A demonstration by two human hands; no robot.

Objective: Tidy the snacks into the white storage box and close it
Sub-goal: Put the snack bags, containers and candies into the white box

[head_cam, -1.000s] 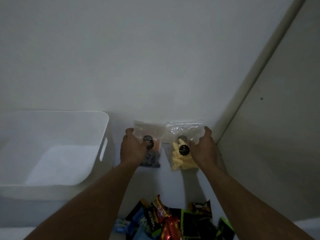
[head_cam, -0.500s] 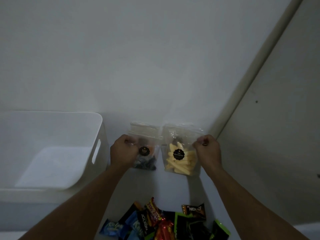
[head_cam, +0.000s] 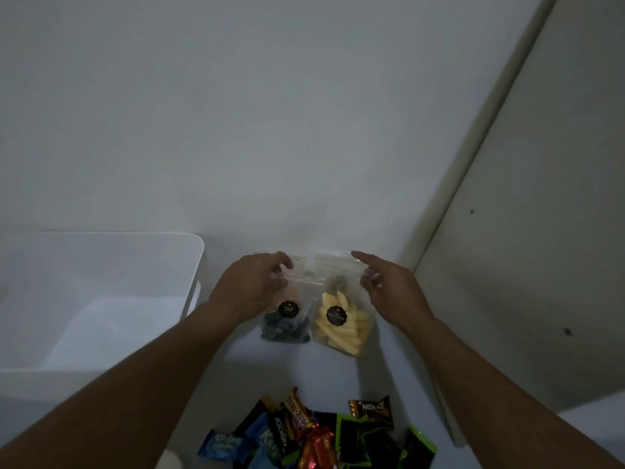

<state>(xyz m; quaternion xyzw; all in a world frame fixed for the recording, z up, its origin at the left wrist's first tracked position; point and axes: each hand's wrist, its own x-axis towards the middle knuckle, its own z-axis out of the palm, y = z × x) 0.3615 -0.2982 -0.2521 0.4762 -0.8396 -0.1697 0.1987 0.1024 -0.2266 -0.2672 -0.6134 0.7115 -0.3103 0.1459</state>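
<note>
Two clear zip bags stand side by side against the wall. The left bag (head_cam: 287,324) holds dark round snacks, the right bag (head_cam: 348,328) holds pale yellow sticks; each bears a black round sticker. My left hand (head_cam: 252,284) pinches the top left corner of the dark-snack bag. My right hand (head_cam: 389,289) pinches the top right corner of the yellow-stick bag, its index finger stretched out. The white storage box (head_cam: 194,265) stands open at the left, with nothing visible inside.
A heap of small wrapped snacks (head_cam: 314,434) in blue, black, green and red lies near the bottom edge. A white wall rises behind the bags. A grey panel (head_cam: 527,265) with a pale edge strip closes off the right side.
Both hands have shifted from the bags' sides up to their top corners. The two bags have come a little closer to me.
</note>
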